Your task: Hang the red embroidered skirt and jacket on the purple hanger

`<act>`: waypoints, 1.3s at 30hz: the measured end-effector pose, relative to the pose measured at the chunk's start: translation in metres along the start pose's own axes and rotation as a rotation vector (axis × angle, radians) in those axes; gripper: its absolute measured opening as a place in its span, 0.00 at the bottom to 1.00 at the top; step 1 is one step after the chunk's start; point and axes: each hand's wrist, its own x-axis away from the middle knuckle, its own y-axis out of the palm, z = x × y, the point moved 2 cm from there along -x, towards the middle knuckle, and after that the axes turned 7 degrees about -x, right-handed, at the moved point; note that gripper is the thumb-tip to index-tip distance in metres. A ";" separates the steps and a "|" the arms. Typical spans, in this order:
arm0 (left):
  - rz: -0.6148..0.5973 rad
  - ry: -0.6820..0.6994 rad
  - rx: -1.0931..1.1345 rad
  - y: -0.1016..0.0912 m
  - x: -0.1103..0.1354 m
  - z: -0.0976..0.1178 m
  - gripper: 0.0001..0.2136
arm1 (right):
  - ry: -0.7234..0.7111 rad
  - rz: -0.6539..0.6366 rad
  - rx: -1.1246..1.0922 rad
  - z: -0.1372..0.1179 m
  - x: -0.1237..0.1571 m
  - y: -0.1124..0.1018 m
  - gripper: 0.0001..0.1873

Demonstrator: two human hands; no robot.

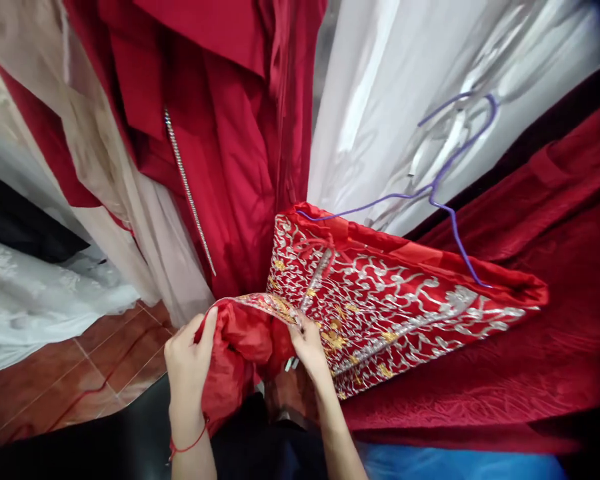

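A red garment (390, 300) with silver and gold embroidery hangs on a purple hanger (447, 177) and lies out to the right. My left hand (187, 363) is closed on the bunched red lining at its lower end, thumb on top. My right hand (307, 343) pinches the embroidered hem beside it, fingers pressed together. A red thread bracelet (187, 445) circles my left wrist.
Hanging clothes crowd around: a dark red gown with a rhinestone strip (190, 193), a beige dress (105, 160), white gowns (395, 100), white lace (35, 293) and deep red fabric (530, 367) at the right. Brown floor tiles (80, 380) show at the lower left.
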 end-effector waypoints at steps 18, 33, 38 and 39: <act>-0.242 -0.154 0.185 0.013 -0.060 -0.016 0.45 | -0.421 -0.243 0.049 -0.110 -0.062 0.076 0.14; -0.368 -0.369 0.583 0.036 -0.097 -0.088 0.22 | -0.501 -0.228 0.396 -0.127 -0.086 0.059 0.11; -0.073 -0.373 0.471 0.026 -0.097 -0.063 0.18 | -0.622 0.118 0.646 -0.167 -0.048 0.011 0.11; -0.032 -0.344 0.448 0.025 -0.098 -0.057 0.17 | -0.699 0.214 0.640 -0.173 -0.044 0.000 0.11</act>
